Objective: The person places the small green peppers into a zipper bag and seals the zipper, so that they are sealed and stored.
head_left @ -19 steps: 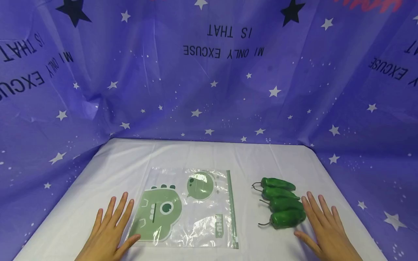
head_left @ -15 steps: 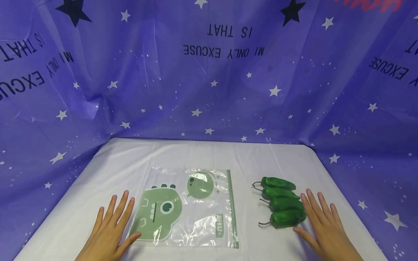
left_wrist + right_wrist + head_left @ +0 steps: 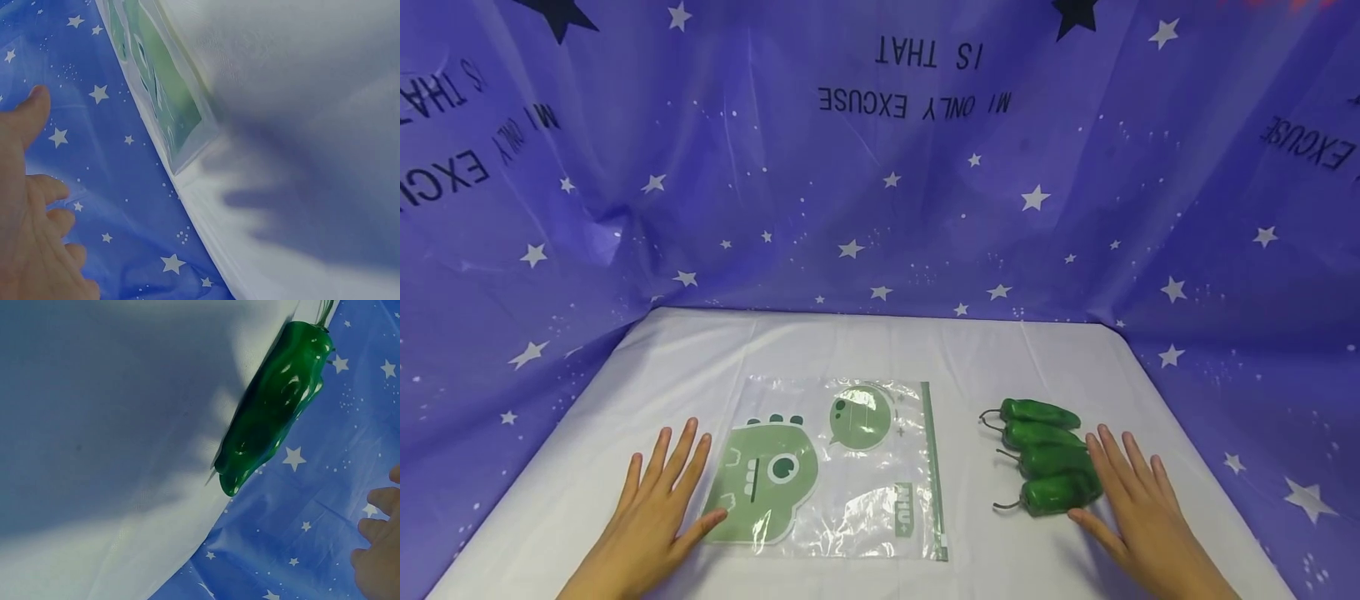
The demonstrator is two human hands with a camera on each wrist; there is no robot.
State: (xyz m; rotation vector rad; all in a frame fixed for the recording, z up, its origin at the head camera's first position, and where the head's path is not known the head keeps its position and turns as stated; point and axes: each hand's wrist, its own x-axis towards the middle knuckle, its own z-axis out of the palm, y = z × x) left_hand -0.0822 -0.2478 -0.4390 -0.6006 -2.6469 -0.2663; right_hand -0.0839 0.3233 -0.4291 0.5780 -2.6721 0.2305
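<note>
A clear zip bag [image 3: 850, 517] printed with a green dinosaur lies flat at the middle left of the white table. Fingers spread and straight, my left hand [image 3: 651, 508] hovers beside the bag's left edge, its thumb overlapping the print in the head view. Several green peppers [image 3: 1051, 458] lie in a stack-like row to the right of the bag, stems pointing left. My right hand [image 3: 1142, 517] is at their right end, fingers straight and holding nothing. The right wrist view has the nearest pepper [image 3: 275, 406] apart from the fingers.
The white-covered table [image 3: 820, 342] is bounded behind and at both sides by a purple-blue sheet [image 3: 880, 200] with stars and lettering. The bag's green zip strip [image 3: 934, 467] faces the peppers, with a strip of table between them.
The head view has tilted slightly down, so the bag, peppers and backdrop sit higher in it. Both hands have shifted a little forward, still spread.
</note>
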